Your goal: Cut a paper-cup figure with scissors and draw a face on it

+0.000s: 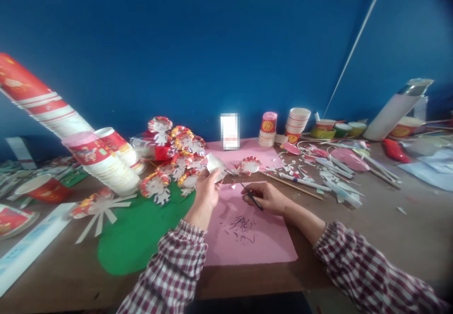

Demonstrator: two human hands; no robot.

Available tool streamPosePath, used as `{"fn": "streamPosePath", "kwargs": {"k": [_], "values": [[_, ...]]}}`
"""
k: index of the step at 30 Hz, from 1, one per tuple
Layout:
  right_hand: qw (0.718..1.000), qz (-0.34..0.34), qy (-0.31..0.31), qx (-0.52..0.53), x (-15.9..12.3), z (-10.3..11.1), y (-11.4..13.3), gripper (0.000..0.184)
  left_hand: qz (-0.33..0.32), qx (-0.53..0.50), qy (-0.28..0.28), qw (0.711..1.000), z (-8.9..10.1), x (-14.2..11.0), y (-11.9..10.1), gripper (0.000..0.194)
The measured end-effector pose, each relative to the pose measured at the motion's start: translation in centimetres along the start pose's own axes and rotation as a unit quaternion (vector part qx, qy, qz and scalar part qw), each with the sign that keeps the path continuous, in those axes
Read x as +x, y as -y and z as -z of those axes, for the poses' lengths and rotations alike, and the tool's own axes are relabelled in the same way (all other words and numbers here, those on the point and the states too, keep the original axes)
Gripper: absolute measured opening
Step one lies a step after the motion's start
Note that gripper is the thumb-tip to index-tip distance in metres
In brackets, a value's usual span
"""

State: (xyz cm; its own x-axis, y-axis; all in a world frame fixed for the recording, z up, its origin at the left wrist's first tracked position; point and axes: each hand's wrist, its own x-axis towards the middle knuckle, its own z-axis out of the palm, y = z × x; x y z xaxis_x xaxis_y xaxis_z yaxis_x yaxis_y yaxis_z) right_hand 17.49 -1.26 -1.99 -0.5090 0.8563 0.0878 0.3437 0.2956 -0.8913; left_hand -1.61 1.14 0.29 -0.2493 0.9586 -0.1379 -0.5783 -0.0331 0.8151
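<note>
My left hand is closed on a small piece of white paper, thumb on top, raised above the pink sheet. In my right hand is a slim black pen, its thin tip pointing up and left toward the paper, apart from it. Beneath both hands lies a pink sheet with black scribbled marks. Just beyond them rests a round paper piece with a red and white frilled edge. Left of my left hand, several paper-cup figures with frilled red and yellow rims are grouped together.
A green sheet lies to the left, near stacked paper cups and a long white box. Shorter cup stacks stand at the back. Paper scraps, a thin stick and a white bottle are rightward.
</note>
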Motion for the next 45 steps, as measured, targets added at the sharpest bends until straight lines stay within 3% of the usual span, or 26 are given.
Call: {"fn": "streamPosePath", "kwargs": {"k": [18,45], "values": [[0.998,-0.020,0.019,0.057,0.1,0.2,0.5,0.035,0.020,0.093,0.070,0.993,-0.2,-0.8,1.1,0.035],[0.982,-0.017,0.037,0.182,0.2,0.1,-0.4,0.035,0.055,0.087,0.072,0.992,-0.2,-1.1,0.9,0.033]]}}
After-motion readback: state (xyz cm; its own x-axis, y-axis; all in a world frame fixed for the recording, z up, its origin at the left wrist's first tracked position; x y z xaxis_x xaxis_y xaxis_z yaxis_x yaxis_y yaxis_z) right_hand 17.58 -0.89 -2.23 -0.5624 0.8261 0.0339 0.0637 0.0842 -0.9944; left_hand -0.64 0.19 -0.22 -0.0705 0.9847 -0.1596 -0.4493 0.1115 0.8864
